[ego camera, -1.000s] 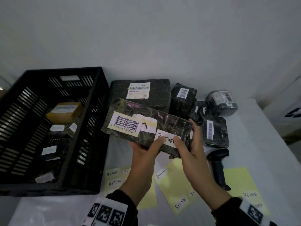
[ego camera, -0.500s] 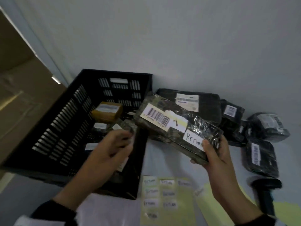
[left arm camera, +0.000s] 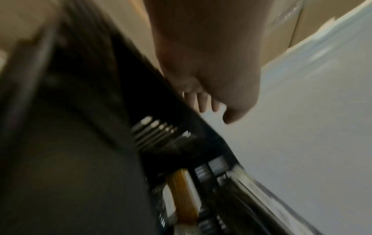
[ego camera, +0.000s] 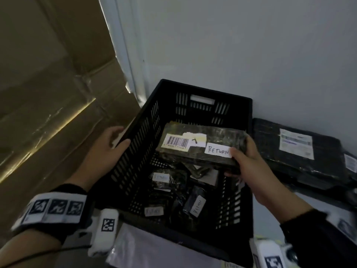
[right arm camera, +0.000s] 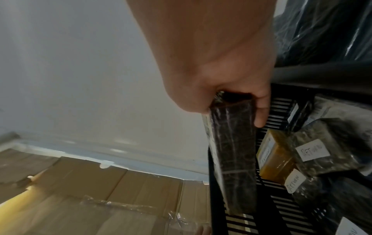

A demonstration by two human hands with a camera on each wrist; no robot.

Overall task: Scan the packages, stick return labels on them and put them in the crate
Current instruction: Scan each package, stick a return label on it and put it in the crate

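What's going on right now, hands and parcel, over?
Right hand grips labelled package over crate. Left hand holds the crate's left rim. Labelled parcels lie below; drop looks clear.

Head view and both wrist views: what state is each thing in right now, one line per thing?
Held package: labelled RETURN, over the open crate, not yet set down.
Right hand: grips the package's near end.
Left hand: holds the crate's left rim, thumb inside.
Crate: open-topped, partly filled.
Packages in the crate: lying loose, RETURN labels showing.
Large package: outside the crate, to its right, no RETURN label visible.
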